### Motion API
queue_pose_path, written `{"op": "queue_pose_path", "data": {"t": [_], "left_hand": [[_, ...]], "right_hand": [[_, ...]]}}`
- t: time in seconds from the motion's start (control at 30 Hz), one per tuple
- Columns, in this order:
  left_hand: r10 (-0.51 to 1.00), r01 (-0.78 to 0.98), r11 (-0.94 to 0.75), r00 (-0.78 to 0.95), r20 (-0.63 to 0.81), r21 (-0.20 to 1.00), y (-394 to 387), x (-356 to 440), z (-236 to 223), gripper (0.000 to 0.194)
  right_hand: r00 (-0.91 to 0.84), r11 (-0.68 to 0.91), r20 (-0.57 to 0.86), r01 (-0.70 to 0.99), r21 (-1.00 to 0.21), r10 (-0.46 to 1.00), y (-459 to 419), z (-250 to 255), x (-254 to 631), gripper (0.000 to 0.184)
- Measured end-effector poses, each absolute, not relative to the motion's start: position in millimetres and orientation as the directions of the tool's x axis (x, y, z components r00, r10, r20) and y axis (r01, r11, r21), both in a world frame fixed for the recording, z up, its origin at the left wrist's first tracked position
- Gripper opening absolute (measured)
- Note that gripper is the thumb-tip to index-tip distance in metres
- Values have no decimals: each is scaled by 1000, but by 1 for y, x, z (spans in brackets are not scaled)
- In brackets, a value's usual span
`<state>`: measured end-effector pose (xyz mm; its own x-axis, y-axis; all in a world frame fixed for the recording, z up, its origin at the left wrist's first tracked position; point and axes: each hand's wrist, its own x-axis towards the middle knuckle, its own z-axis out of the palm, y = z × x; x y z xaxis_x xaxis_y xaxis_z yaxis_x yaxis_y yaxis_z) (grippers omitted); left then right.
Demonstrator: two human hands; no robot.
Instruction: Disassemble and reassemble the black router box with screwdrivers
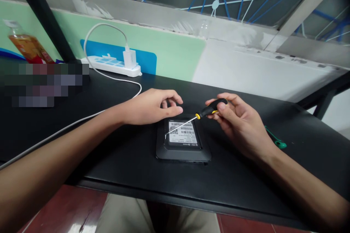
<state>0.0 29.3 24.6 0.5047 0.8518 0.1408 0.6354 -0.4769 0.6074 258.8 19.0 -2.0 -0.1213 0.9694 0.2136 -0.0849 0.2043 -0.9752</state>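
Note:
A screwdriver with a black and yellow handle is in my right hand, its thin metal shaft slanting down to the left. The tip appears over the left part of a flat black device, which lies on the table with a white printed label facing up. The label carries barcodes and a square code. My left hand hovers around the device's far left corner, thumb and fingers apart and holding nothing.
A green-handled tool lies to the right, partly hidden by my right wrist. A white power strip with a plugged-in charger stands by the wall. Its white cable crosses the black table. A drink bottle stands back left.

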Motion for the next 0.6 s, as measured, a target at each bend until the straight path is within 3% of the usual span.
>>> {"op": "queue_pose_path", "data": {"t": [0.6], "left_hand": [[809, 620, -514, 580, 95, 593, 29, 1, 23, 46]], "right_hand": [[-108, 273, 264, 71, -959, 958, 21, -7, 267, 36]]}}
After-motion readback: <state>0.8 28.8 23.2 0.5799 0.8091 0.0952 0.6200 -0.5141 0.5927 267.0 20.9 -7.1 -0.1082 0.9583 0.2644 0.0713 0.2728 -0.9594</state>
